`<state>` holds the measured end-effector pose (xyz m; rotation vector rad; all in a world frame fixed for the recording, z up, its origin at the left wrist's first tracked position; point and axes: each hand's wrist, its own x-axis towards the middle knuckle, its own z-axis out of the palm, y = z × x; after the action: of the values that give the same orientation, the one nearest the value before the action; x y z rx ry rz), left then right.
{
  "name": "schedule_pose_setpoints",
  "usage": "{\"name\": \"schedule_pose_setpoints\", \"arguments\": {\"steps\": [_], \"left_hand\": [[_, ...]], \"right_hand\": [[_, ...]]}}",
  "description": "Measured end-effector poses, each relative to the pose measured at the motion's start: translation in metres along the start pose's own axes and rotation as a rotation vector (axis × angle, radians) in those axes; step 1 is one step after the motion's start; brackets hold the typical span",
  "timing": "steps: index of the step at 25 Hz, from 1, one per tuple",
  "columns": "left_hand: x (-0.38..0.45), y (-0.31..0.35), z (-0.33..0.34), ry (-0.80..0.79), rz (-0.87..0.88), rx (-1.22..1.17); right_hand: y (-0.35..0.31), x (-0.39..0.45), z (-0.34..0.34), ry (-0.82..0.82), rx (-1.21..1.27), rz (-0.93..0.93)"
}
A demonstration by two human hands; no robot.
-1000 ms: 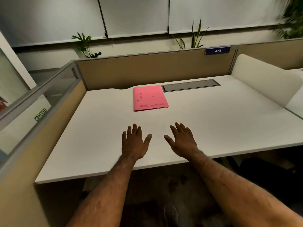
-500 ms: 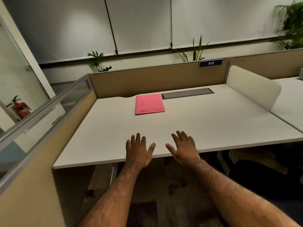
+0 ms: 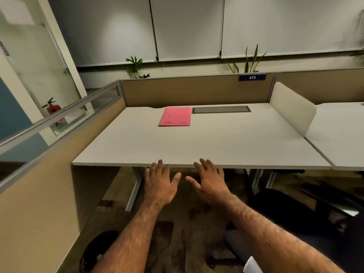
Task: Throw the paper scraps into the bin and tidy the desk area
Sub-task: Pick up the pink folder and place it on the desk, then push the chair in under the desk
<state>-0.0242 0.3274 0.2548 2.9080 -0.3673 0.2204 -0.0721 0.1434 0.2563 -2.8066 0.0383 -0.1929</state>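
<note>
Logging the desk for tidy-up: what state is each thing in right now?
Left hand: open, fingers spread, empty.
Right hand: open, fingers spread, empty.
Pink folder: closed, flat on the desk.
Cable hatch: shut.
Blinds: drawn down.

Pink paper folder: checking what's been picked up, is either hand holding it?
No, the pink paper folder lies flat on the white desk, both hands empty.

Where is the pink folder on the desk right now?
In the head view, the pink folder lies flat at the far side of the desk, left of centre, its right edge beside the grey cable tray cover, just before the tan partition.
</note>
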Motion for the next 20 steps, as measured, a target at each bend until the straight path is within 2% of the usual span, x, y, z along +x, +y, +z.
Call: {"name": "schedule_pose_setpoints", "arguments": {"steps": [11, 15, 20], "left_hand": [[-0.138, 0.056, -0.028, 0.059, 0.029, 0.012], [-0.208, 0.102, -0.017, 0.017, 0.096, -0.034], [-0.26, 0.18, -0.016, -0.043, 0.198, -0.066]], "right_hand": [[0.035, -0.15, -0.025, 0.085, 0.038, 0.004], [0.073, -0.233, -0.039, 0.117, 0.022, 0.042], [0.13, -0.3, -0.091, 0.187, -0.018, 0.102]]}}
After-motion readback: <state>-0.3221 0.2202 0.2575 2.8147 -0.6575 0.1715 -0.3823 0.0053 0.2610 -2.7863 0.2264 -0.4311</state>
